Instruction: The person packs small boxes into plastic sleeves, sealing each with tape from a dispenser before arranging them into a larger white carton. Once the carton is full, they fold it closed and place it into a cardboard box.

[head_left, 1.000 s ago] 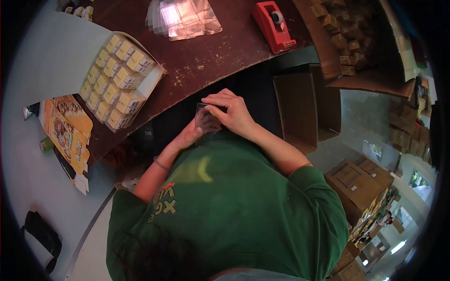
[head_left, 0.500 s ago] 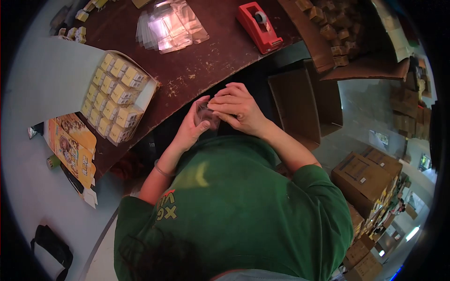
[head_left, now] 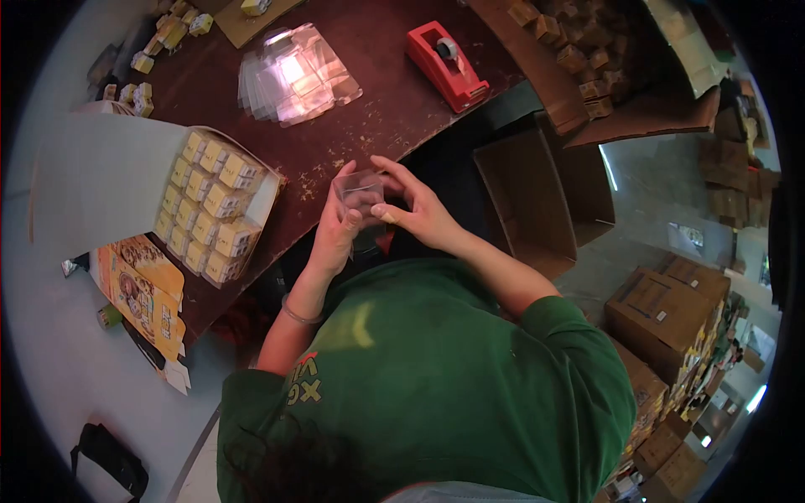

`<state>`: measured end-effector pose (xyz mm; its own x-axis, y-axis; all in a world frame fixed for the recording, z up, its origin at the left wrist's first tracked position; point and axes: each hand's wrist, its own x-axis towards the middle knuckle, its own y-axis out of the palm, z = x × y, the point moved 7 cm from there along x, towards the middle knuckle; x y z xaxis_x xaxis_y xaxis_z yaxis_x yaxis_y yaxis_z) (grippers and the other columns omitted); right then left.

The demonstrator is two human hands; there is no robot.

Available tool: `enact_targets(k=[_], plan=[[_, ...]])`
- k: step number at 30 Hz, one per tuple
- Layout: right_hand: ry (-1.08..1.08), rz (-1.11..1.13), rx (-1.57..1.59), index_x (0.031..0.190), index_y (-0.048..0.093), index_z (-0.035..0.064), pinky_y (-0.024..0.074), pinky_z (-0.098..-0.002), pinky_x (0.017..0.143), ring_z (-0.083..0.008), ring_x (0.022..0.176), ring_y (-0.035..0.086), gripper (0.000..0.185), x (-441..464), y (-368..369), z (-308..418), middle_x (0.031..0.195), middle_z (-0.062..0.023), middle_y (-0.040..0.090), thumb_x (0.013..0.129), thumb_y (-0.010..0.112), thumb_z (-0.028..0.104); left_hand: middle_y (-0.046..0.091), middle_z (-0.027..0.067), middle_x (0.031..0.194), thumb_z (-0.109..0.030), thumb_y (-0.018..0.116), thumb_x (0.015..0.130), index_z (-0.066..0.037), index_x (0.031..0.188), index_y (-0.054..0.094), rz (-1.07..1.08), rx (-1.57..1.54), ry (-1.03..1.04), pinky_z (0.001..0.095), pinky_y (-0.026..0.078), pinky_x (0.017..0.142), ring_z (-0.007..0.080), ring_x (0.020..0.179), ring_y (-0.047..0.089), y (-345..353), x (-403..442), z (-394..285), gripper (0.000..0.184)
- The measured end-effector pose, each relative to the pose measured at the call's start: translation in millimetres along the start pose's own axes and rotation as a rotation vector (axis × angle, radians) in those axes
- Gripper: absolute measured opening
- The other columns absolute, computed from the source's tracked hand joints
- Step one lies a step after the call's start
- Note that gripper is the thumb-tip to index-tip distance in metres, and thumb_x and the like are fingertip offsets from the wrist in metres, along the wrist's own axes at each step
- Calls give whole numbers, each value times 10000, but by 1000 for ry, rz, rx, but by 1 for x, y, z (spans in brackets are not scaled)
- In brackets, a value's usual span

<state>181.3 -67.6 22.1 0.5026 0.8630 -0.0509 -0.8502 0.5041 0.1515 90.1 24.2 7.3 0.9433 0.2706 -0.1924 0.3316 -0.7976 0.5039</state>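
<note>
A small clear plastic box (head_left: 360,193) is held between my two hands, just off the table's front edge. My left hand (head_left: 335,230) grips its left side, thumb in front. My right hand (head_left: 415,210) holds the right side, with the thumb near its lower corner. Beyond them, a stack of flat clear plastic sheets (head_left: 298,75) lies on the dark red table (head_left: 377,126). A red tape dispenser (head_left: 444,71) stands to the right of the stack. To the left, an open box holds rows of small yellow-and-white boxes (head_left: 205,201).
A large carton of small brown boxes (head_left: 579,59) is at the upper right, with an open cardboard box (head_left: 528,201) below it. Orange printed packaging (head_left: 138,293) lies left. Stacked cartons (head_left: 667,314) and a black bag (head_left: 109,461) are lower down.
The clear plastic has opened into a box shape between my hands. My right hand has moved from its top to its side. The view has shifted, so the table items appear lower.
</note>
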Motion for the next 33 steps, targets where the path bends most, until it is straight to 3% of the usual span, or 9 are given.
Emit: enact_targets(k=[5, 7, 12, 15, 18, 21, 25, 29, 33], plan=[[-361, -203, -676, 1445, 363, 13, 430, -402, 945, -299, 1031, 589, 869, 10, -26, 59, 1126, -113, 625, 707, 800, 157, 487, 131, 1359, -171, 502, 994, -80, 1527, 266, -203, 672, 234, 344, 450, 984, 209, 1169, 530, 3, 10, -29, 590], [-504, -100, -843, 1410, 402, 25, 426, -409, 909, -302, 991, 578, 861, 15, -8, 67, 1108, -122, 610, 654, 801, 131, 514, 107, 1324, -252, 451, 1045, -87, 1513, 301, -177, 400, 73, 272, 515, 825, 165, 1091, 572, -2, 16, -27, 519], [-714, -37, -985, 1276, 556, 89, 387, -431, 1004, -265, 1103, 564, 603, 30, -2, 79, 1183, -74, 604, 730, 774, 226, 583, 100, 1210, -382, 435, 1043, -82, 1298, 476, -211, -8, -32, 342, 528, 851, 208, 1056, 605, -28, 32, -10, 396], [-610, -325, -934, 1254, 586, 94, 413, -447, 974, -288, 1146, 552, 523, 68, -111, 117, 1256, -104, 591, 774, 752, 216, 616, 113, 1128, -455, 441, 1017, -108, 1186, 524, -253, -147, -110, 407, 543, 823, 262, 1026, 630, -38, 26, -3, 394], [-467, -750, -1500, 1270, 577, 81, 430, -436, 957, -307, 1133, 560, 527, 107, -257, 115, 1242, -129, 600, 784, 745, 195, 623, 109, 1105, -458, 468, 997, -119, 1168, 531, -204, -241, -189, 392, 559, 770, 265, 1000, 640, -43, 25, 1, 384], [-312, -726, -1980, 1286, 567, 69, 447, -424, 941, -327, 1121, 567, 531, 136, -349, 76, 1229, -155, 608, 794, 738, 175, 626, 103, 1081, -441, 499, 970, -115, 1145, 544, -159, -229, -272, 373, 571, 714, 264, 982, 648, -41, 25, 9, 373], [-286, -869, -1336, 1379, 502, 79, 435, -402, 1002, -298, 1159, 574, 576, 118, -364, 87, 1242, -152, 616, 844, 707, 137, 630, 94, 1013, -389, 539, 930, -93, 1143, 560, -86, -206, -246, 340, 568, 685, 250, 950, 654, -20, 38, -3, 365], [-204, -262, -44, 1435, 437, 58, 413, -328, 1054, -156, 1235, 523, 628, 75, -225, 107, 1315, -76, 577, 865, 699, 94, 642, 89, 1016, -322, 529, 920, -53, 1186, 553, -5, -153, -260, 313, 535, 745, 222, 922, 647, -8, 46, -9, 379], [-194, -26, 283, 1384, 465, 17, 428, -315, 1039, -170, 1205, 549, 626, 55, -128, 73, 1305, -81, 558, 816, 726, 54, 662, 83, 944, -316, 515, 947, -10, 1235, 534, 166, -78, -289, 271, 507, 719, 180, 843, 649, 14, 58, -10, 421]])
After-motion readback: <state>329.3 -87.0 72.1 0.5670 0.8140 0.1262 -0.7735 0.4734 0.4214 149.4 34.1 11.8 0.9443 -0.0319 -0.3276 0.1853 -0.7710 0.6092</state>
